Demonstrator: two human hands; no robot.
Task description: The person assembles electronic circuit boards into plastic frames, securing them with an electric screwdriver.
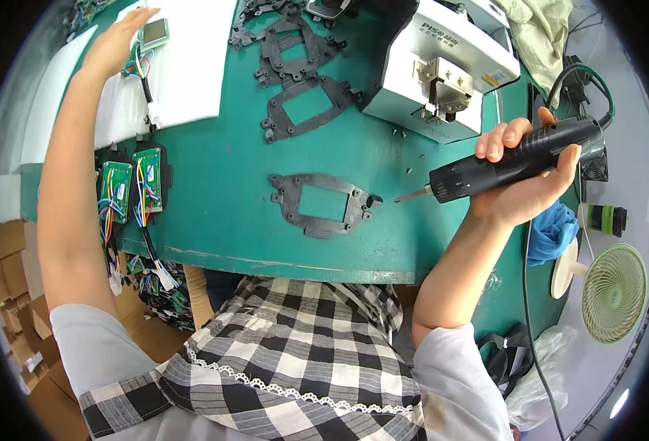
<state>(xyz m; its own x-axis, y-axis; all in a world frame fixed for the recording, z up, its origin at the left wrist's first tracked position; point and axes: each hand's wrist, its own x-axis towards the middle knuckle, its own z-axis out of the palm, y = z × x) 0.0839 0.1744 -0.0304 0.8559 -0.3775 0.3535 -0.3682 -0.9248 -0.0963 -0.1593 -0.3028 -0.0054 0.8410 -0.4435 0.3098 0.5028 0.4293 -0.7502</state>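
Observation:
My right hand (526, 173) is wrapped round a black electric screwdriver (486, 167), whose bit points left. Just left of the bit's tip lies a dark grey plastic frame (323, 206) with a rectangular opening, flat on the green table. At the upper left my left hand (118, 45) is stretched out, its fingers extended beside a small display module (154, 34) with wires, on a white foam sheet (192, 66). Whether the fingertips touch the module I cannot tell. Two green circuit boards (148, 176) with coloured wires rest near the table's left edge.
More dark frames (306, 110) are piled at the back. A white screw-feeding machine (442, 81) stands at the back right, with several loose screws (409, 170) in front of it. A blue cloth (552, 234), a green fan (615, 292) and the screwdriver's cable (526, 294) are on the right.

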